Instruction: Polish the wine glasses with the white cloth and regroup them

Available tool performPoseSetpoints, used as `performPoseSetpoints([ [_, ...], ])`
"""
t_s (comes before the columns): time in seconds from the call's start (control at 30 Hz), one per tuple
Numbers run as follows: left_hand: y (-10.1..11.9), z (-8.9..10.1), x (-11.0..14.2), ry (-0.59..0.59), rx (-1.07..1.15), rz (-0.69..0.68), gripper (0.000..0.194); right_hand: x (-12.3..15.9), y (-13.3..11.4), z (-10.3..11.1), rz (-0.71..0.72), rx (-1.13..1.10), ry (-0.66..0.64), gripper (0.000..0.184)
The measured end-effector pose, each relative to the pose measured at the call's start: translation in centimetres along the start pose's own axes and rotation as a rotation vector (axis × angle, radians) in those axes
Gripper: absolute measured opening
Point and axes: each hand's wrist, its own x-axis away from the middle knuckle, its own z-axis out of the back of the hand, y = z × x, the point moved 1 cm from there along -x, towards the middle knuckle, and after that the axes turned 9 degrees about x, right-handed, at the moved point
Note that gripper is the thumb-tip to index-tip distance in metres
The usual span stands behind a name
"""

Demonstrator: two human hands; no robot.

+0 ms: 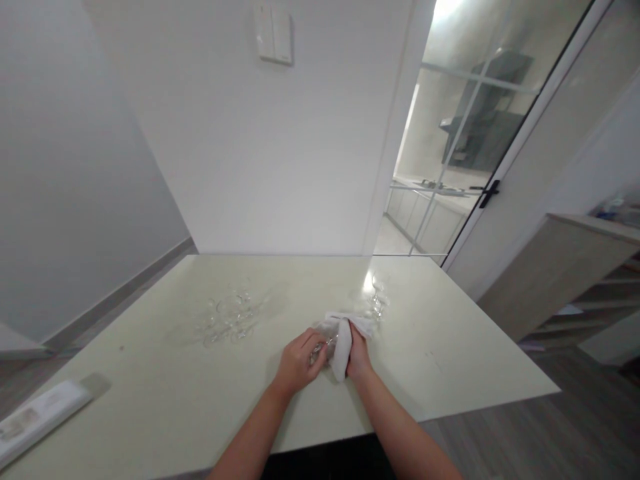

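Note:
Low over the pale table (150, 373), my left hand (299, 361) is closed around a small clear glass (320, 340). My right hand (358, 355) grips a white cloth (344, 343) that is pressed against that glass. The two hands meet just right of the table's middle. Several more clear glasses (230, 317) stand grouped to the left, and another clear glass (379, 303) sits just beyond the cloth.
A flat white box (37, 417) lies at the table's near left edge. A white wall with a light switch (273, 33) stands behind the table. A glass door (470, 133) opens to the right, and a wooden shelf unit (575, 267) stands at far right.

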Motion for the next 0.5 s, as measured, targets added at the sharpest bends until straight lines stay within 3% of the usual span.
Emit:
performPoseSetpoints([
  [0.13, -1.0, 0.0, -0.2, 0.156, 0.165, 0.156, 0.026, 0.6, 0.2, 0.0, -0.019, 0.094, 0.043, 0.042],
  [0.23, -2.2, 0.2, -0.6, 0.28, 0.438, 0.44, 0.045, 1.0, 0.5, 0.3, 0.079, 0.226, -0.01, 0.046],
  [0.33, -3.2, 0.2, -0.9, 0.326, 0.643, 0.664, 0.058, 1.1, 0.8, 0.7, 0.167, 0.34, -0.081, 0.047],
  [0.4, -3.3, 0.3, -0.9, 0.343, 0.663, 0.678, 0.058, 1.1, 0.9, 0.7, 0.162, 0.352, -0.074, 0.043],
  [0.5, -2.7, 0.5, -0.5, 0.371, 0.529, 0.483, 0.046, 1.0, 0.8, 0.4, 0.049, 0.235, -0.006, 0.039],
])
